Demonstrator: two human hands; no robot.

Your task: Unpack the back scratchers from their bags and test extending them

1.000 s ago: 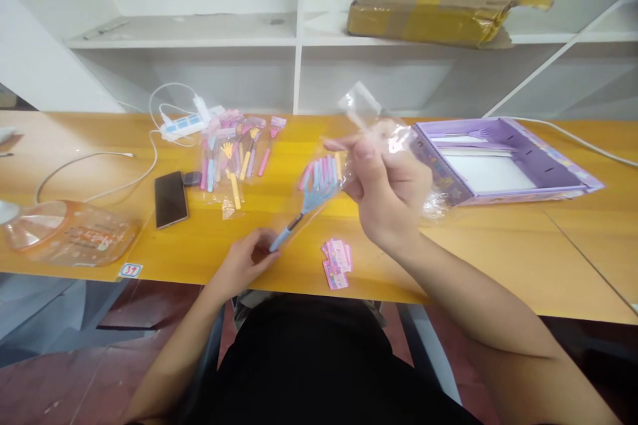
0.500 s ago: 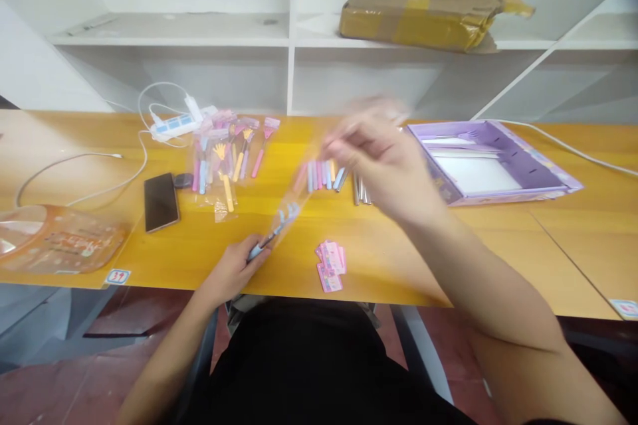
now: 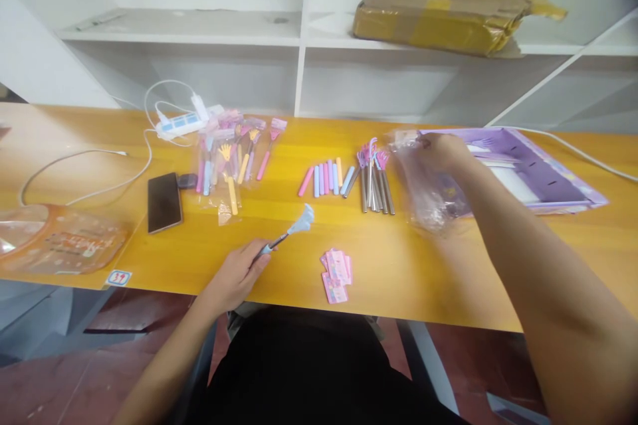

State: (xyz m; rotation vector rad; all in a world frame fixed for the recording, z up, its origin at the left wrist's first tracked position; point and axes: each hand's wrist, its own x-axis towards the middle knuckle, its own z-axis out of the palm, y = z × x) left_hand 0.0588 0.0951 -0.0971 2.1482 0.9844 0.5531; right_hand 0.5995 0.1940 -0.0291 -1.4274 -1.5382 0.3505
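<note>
My left hand (image 3: 236, 277) is closed around the pale blue handle of a back scratcher (image 3: 300, 220); its metal rod and blue hand-shaped head point up and right, above the table. My right hand (image 3: 443, 151) reaches to the left side of the purple box (image 3: 553, 192), fingers closed at the top of a heap of clear plastic bags (image 3: 431, 202); its fingertips are partly hidden. Pink printed cards (image 3: 337, 270) lie loosely stacked near the front edge. Between the hands are pastel handle tubes (image 3: 326, 177) in a row and several metal rods with hand-shaped heads (image 3: 373, 179).
Bagged back scratchers (image 3: 232, 166) lie at back left, near a white power strip (image 3: 182, 125). A black phone (image 3: 164, 202) and an orange clear pouch (image 3: 74, 239) are further left. A taped parcel (image 3: 438, 18) rests on the shelf above.
My right hand has moved from the middle of the table rightward to the clear bags by the purple box. My left hand keeps the back scratcher nearly in place.
</note>
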